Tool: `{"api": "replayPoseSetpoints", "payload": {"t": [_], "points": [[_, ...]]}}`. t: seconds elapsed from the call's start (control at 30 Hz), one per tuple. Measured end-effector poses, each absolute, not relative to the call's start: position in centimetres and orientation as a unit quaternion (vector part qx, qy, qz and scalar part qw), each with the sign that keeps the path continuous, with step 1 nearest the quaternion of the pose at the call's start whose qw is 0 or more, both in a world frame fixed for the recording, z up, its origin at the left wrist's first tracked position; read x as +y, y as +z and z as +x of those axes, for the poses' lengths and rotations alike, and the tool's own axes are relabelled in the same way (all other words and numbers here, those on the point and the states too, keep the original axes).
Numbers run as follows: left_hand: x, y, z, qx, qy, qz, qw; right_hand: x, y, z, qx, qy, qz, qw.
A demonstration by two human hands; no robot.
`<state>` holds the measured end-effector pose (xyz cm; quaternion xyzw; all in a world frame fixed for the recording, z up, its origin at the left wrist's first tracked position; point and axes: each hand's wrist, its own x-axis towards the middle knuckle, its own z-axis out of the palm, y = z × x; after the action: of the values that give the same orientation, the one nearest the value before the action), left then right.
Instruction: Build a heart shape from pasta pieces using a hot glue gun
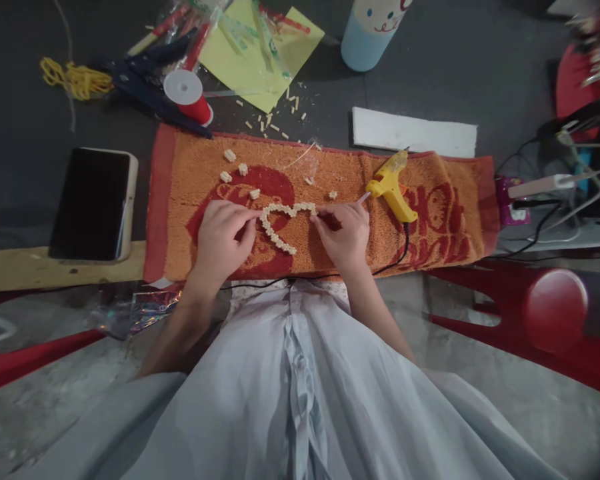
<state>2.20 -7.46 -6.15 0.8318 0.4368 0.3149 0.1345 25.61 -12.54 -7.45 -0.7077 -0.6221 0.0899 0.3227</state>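
A heart-shaped outline [275, 238] made of small pale stick bundles lies over the orange towel [190, 160]. Its lower right side is open. My left hand [225, 237] has its thumb and fingers closed at the heart's left edge. At the upper right end, the fingers of my right hand [345, 233] pinch the outline; the exact contact is partly hidden. A yellow hot glue gun [393, 189] rests on the towel just right of my right hand. A few loose bundles [230, 155] lie above my left hand, and a single bundle [333, 195] sits above the right.
A phone [93, 203] is at the left. Behind the towel are a red thread spool [195, 107], dark-handled pliers [145, 90], yellow paper [300, 40], stick cuttings [267, 122], a white strip [414, 131] and a blue bottle [367, 43]. The glue gun's cord [400, 257] crosses the front edge.
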Motion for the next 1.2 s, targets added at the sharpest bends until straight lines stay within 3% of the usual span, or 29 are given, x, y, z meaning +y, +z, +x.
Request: {"api": "replayPoseSetpoints", "payload": {"t": [1.2], "points": [[-7.43,-6.24,2.05,0.445,0.324,0.824,0.133,-12.87,-7.06,25.45,-0.619,0.083,-0.705,0.334]]}}
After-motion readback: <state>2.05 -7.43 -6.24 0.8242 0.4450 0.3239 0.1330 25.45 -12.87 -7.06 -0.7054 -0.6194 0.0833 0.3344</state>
